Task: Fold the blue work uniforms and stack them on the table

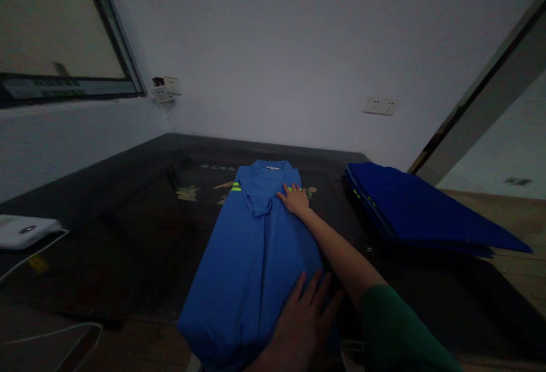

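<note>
A blue short-sleeved shirt (pixel 239 258) lies folded lengthwise on the dark table, its collar at the far end and its lower end at the near edge. Yellow-green stripes cross it near the chest, and one sleeve is folded in over the front. My right hand (pixel 297 200) rests flat on the shirt's right side beside the stripe, fingers spread. Nearer to me, my left hand (pixel 305 315) lies over the lower right edge of the shirt, fingers stretched and apart. Neither hand grips the cloth.
Darker blue folded garments (pixel 409 207) are stacked on the table's right, overhanging its edge. A white device (pixel 28 231) with a cable sits at the left. The dark table (pixel 128 218) meets a white wall with sockets (pixel 379 106).
</note>
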Demonstrator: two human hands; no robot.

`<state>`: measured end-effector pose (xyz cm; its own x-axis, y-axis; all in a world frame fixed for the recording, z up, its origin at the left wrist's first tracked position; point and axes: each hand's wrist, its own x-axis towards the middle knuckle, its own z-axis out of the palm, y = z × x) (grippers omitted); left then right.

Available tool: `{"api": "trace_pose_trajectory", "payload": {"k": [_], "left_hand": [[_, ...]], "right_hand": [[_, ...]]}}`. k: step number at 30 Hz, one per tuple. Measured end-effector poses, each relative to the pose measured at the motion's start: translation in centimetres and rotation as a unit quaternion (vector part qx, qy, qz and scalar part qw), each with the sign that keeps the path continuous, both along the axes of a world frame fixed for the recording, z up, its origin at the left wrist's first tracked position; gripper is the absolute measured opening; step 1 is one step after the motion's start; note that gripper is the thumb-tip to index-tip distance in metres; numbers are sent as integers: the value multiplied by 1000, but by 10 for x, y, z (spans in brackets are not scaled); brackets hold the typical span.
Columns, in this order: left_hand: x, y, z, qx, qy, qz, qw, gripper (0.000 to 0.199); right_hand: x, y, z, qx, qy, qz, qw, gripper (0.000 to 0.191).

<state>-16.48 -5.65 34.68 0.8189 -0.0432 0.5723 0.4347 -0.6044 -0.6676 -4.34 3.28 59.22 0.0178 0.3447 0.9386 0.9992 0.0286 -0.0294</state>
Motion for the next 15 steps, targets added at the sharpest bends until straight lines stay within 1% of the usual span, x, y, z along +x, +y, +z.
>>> {"api": "trace_pose_trajectory", "payload": {"k": [2, 4, 6, 8, 12, 13, 15], "left_hand": [[4, 10, -2, 48, 3, 5, 999, 70], [10, 22, -5, 118, -11, 7, 993, 55], [18, 36, -10, 189, -40, -6, 981, 50], [25, 50, -14, 240, -67, -31, 968, 49], [38, 75, -25, 282, -104, -84, 950, 47], [40, 79, -28, 282, -118, -91, 948, 47], [43, 85, -33, 260, -135, -81, 953, 46]], "right_hand": [[3, 3, 15, -21, 3, 4, 1000, 71], [6, 5, 31, -41, 4, 4, 999, 70], [7, 7, 46, -55, 3, 5, 998, 69], [7, 10, 59, -67, 7, 11, 998, 72], [4, 21, 79, -78, 28, 18, 996, 81], [2, 24, 83, -76, 34, 20, 996, 82], [-1, 27, 87, -69, 46, 24, 996, 82]]}}
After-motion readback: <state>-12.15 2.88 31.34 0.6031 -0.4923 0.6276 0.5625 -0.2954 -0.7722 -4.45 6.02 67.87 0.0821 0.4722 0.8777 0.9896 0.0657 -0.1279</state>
